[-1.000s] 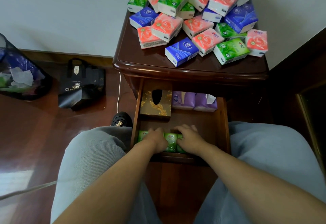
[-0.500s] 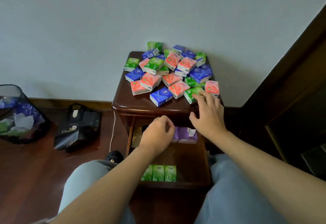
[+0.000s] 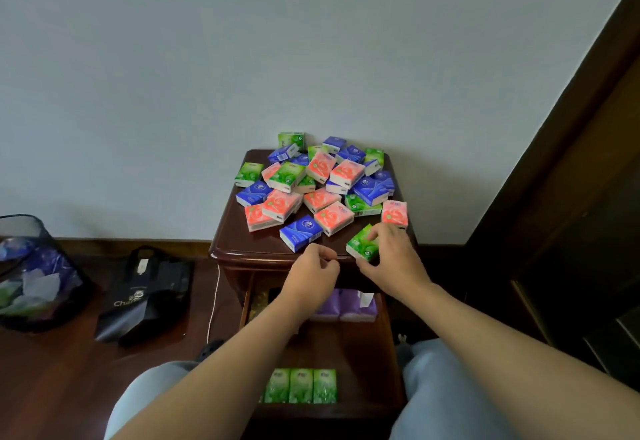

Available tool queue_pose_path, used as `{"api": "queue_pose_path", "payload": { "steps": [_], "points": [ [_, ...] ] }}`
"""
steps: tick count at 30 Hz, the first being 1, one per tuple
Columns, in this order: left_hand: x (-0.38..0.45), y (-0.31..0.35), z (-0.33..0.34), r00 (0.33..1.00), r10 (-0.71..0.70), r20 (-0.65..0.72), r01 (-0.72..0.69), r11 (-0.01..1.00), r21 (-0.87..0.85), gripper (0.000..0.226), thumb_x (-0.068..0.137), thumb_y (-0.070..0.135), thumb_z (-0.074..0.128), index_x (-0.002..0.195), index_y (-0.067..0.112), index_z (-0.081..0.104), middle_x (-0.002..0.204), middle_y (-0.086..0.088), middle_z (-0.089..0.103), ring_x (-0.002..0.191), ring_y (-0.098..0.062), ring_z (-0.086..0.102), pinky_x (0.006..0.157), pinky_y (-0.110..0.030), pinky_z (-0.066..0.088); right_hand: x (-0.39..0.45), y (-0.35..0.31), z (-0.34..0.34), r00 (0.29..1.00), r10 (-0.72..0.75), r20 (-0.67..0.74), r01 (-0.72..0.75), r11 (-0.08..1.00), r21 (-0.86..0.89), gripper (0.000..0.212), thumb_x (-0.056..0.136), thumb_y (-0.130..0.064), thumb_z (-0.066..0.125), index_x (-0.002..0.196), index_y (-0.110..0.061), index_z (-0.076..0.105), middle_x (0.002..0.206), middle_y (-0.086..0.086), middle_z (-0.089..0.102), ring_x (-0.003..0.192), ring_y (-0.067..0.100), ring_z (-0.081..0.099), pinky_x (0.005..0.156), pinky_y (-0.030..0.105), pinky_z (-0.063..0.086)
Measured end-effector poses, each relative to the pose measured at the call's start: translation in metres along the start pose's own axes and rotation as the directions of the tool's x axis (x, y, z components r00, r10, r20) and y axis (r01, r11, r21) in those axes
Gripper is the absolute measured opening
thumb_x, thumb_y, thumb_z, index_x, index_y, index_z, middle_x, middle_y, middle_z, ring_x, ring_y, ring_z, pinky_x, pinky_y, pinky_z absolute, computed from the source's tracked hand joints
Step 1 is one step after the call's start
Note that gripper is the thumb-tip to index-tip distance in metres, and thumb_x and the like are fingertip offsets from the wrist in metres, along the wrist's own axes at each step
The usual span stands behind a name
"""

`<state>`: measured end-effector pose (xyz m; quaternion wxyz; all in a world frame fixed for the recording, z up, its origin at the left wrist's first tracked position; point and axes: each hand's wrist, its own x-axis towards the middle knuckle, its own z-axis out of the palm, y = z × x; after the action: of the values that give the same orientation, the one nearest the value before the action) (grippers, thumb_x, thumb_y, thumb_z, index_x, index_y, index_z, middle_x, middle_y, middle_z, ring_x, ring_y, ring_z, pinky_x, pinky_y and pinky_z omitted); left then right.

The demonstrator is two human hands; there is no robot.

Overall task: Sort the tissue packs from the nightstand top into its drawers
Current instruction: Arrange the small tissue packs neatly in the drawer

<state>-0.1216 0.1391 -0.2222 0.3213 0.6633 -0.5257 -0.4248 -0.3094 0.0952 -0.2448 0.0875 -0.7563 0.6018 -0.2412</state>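
Note:
A heap of green, blue and pink tissue packs (image 3: 322, 183) covers the dark wooden nightstand top (image 3: 239, 242). My right hand (image 3: 394, 259) grips a green tissue pack (image 3: 362, 243) at the front right edge of the top. My left hand (image 3: 313, 276) hovers just in front of the top's front edge, fingers curled, holding nothing. A blue pack (image 3: 300, 232) lies right behind it. Below, the open drawer (image 3: 388, 353) holds three green packs (image 3: 300, 386) standing in a row at its front.
Purple tissue packs (image 3: 346, 304) and a gold tissue box sit at the drawer's back. A black shopping bag (image 3: 145, 297) and a mesh waste bin (image 3: 34, 276) stand on the floor at left. A white cable runs down beside the nightstand. Dark wooden furniture stands at right.
Both hands left the green packs in the drawer and rose to the nightstand top. My right hand has closed on a green pack and pulled it toward the front edge.

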Motion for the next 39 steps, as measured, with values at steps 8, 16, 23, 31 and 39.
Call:
{"api": "queue_pose_path", "payload": {
  "steps": [8,16,23,31,39],
  "points": [
    [0.012,0.017,0.009,0.977,-0.175,0.125,0.212,0.882,-0.421,0.055,0.096,0.03,0.073,0.142,0.016,0.047,0.113,-0.005,0.069,0.096,-0.021,0.075,0.072,-0.039,0.064,-0.015,-0.008,-0.017,0.987,-0.127,0.093,0.067,0.876,0.478,0.094,0.07,-0.051,0.092,0.144,-0.034,0.036,0.141,-0.016,0.046,0.133,-0.003,0.048,0.102,0.013,0.046],
    [0.008,-0.003,0.004,0.984,-0.175,-0.047,0.148,0.927,-0.346,0.037,0.1,0.022,0.067,0.134,0.023,0.052,0.105,0.003,0.063,0.089,-0.015,0.073,0.077,-0.044,0.065,0.022,0.028,-0.026,0.978,0.037,0.208,0.007,0.979,-0.205,0.106,0.085,-0.051,0.071,0.164,-0.013,0.013,0.173,0.005,0.006,0.159,0.028,0.005,0.13,0.044,0.011],
    [0.0,-0.007,-0.002,0.988,-0.157,-0.003,0.143,0.908,-0.393,0.04,0.1,0.022,0.066,0.136,0.026,0.05,0.113,-0.003,0.068,0.093,-0.015,0.074,0.06,-0.027,0.059,0.016,0.036,-0.009,0.959,0.267,0.091,-0.259,0.962,-0.092,0.068,0.097,-0.054,0.06,0.149,-0.017,0.037,0.167,0.007,0.024,0.148,0.033,0.031,0.118,0.044,0.035],
    [-0.009,-0.013,0.001,0.991,-0.13,0.033,0.132,0.914,-0.382,0.064,0.09,0.011,0.079,0.14,0.028,0.043,0.11,-0.005,0.069,0.09,-0.02,0.076,0.075,-0.039,0.066,0.007,0.029,-0.019,0.878,0.472,-0.079,-0.467,0.881,0.073,0.036,0.076,-0.028,0.079,0.102,-0.023,0.054,0.115,0.003,0.062,0.113,0.03,0.05,0.081,0.036,0.044],
    [-0.032,-0.043,-0.005,0.992,-0.04,0.121,0.086,0.91,-0.405,0.078,0.09,-0.013,0.065,0.135,0.05,0.052,0.105,-0.018,0.07,0.085,-0.025,0.076,0.074,-0.042,0.066,-0.047,0.01,-0.009,0.966,0.249,0.065,-0.256,0.908,0.331,0.088,0.063,-0.007,0.076,0.134,-0.05,0.046,0.108,-0.006,0.043,0.092,0.006,0.054,0.071,0.012,0.041]
  ]
}}
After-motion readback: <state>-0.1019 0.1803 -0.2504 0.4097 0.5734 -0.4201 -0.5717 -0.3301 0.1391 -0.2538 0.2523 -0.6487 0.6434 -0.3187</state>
